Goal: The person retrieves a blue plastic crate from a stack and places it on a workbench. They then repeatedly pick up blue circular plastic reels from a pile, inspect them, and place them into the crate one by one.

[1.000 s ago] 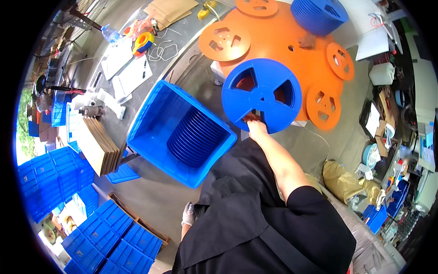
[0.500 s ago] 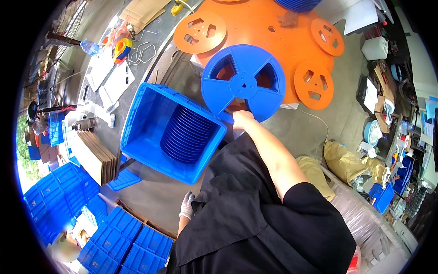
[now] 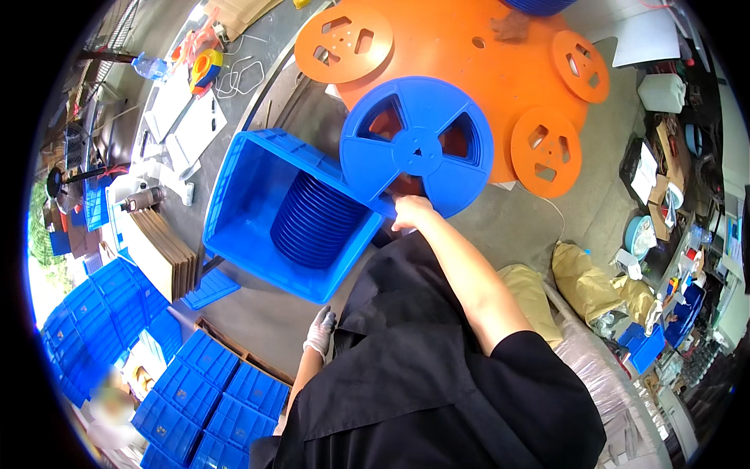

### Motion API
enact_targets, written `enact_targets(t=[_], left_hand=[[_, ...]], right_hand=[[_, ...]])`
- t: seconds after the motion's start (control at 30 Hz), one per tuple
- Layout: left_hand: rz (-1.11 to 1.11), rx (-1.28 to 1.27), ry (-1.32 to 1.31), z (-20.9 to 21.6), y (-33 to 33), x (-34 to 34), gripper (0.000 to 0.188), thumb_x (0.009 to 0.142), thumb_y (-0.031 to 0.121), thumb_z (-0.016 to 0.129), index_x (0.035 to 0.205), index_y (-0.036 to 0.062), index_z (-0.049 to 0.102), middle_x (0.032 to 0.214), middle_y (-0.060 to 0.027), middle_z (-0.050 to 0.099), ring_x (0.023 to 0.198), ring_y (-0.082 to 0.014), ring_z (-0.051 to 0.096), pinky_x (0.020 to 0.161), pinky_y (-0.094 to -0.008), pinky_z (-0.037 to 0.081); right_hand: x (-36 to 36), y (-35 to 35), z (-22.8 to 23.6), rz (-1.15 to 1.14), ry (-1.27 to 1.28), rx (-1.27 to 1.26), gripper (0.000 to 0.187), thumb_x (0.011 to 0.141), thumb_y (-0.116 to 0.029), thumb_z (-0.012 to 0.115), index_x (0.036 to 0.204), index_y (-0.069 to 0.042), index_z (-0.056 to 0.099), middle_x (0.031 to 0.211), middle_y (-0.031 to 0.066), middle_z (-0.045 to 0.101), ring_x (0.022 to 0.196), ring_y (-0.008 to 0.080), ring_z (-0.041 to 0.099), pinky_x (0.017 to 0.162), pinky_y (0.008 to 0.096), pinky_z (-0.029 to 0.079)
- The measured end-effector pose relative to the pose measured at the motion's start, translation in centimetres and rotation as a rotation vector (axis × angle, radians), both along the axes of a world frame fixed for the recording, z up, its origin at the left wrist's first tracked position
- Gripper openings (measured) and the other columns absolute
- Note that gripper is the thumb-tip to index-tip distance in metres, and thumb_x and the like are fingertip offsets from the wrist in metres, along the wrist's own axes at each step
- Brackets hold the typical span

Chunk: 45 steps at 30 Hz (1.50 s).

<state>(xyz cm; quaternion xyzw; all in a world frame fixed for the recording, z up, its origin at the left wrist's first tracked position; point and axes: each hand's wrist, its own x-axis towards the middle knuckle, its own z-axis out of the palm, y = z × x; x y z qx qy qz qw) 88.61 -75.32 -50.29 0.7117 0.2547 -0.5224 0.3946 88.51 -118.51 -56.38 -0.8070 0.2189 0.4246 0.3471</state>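
Observation:
A blue slotted reel [image 3: 367,160] lies on top of a stack on an orange round table [image 3: 437,47]. At its near edge, my bare right hand [image 3: 412,211] is closed on the rim, with the fingertips partly hidden. Left of that hand stands a tilted blue bin [image 3: 234,223], and a row of dark blue reels [image 3: 312,223] stands on edge inside it. My left hand [image 3: 319,332], in a pale glove, hangs low beside my black apron with its fingers stretched and nothing in them.
Orange slotted discs [image 3: 547,152] surround the table's edge. Left are a grey workbench [image 3: 262,47] with papers and tape, a cardboard stack [image 3: 160,250], and stacked blue crates [image 3: 176,399]. Yellowish sacks [image 3: 586,285] and a plastic-wrapped load [image 3: 594,367] lie at right.
My right hand has shifted slightly left and nearer along the reel's rim, and more of its fingers show. The left hand has risen a little. My view has shifted slightly.

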Motion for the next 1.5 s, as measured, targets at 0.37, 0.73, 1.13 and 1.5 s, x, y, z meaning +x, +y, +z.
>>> enact_targets(t=[0.37, 0.73, 1.13, 1.5], left_hand=[[0.121, -0.223, 0.053, -3.4, -1.3, -0.4, 0.047, 0.096, 0.018, 0.057, 0.14, 0.0053, 0.046, 0.107, -0.0035, 0.061, 0.089, -0.0091, 0.054, 0.081, -0.0219, 0.044], [0.278, -0.103, 0.026, -2.5, 0.3, -4.1, 0.044, 0.096, 0.011, 0.055, 0.139, 0.0029, 0.047, 0.102, -0.0026, 0.059, 0.079, -0.0071, 0.052, 0.072, -0.0192, 0.042], [0.38, -0.338, -0.092, -4.7, 4.1, -4.9, 0.043, 0.097, 0.009, 0.05, 0.14, 0.003, 0.044, 0.099, -0.0027, 0.056, 0.071, -0.0061, 0.048, 0.063, -0.0169, 0.039], [0.61, -0.48, -0.644, 4.5, 1.7, 6.3, 0.055, 0.1, 0.034, 0.05, 0.143, 0.0025, 0.04, 0.137, -0.0137, 0.05, 0.126, -0.0203, 0.046, 0.106, -0.03, 0.035]], right_hand=[[0.3, -1.1, -0.1, 0.004, 0.014, 0.094, 0.094, 0.063, -0.035, 0.085, 0.139, 0.0, 0.04, 0.135, 0.0206, 0.051, 0.123, 0.0326, 0.052, 0.098, 0.0415, 0.047], [-1.3, 2.4, -3.8, -0.154, -0.21, -0.251, 0.054, 0.069, -0.016, 0.069, 0.122, -0.01, 0.056, 0.12, 0.0162, 0.06, 0.112, 0.0335, 0.058, 0.094, 0.0411, 0.049], [3.4, -2.4, 7.9, -0.21, -0.319, -0.229, 0.056, 0.064, -0.027, 0.068, 0.113, -0.001, 0.063, 0.106, 0.0243, 0.066, 0.102, 0.0376, 0.063, 0.089, 0.0421, 0.05], [-2.0, 2.1, 29.6, -0.858, -0.755, 1.511, 0.043, 0.076, -0.037, 0.073, 0.092, -0.007, 0.045, 0.065, -0.0022, 0.036, 0.054, 0.0114, 0.038, 0.05, 0.0278, 0.033]])
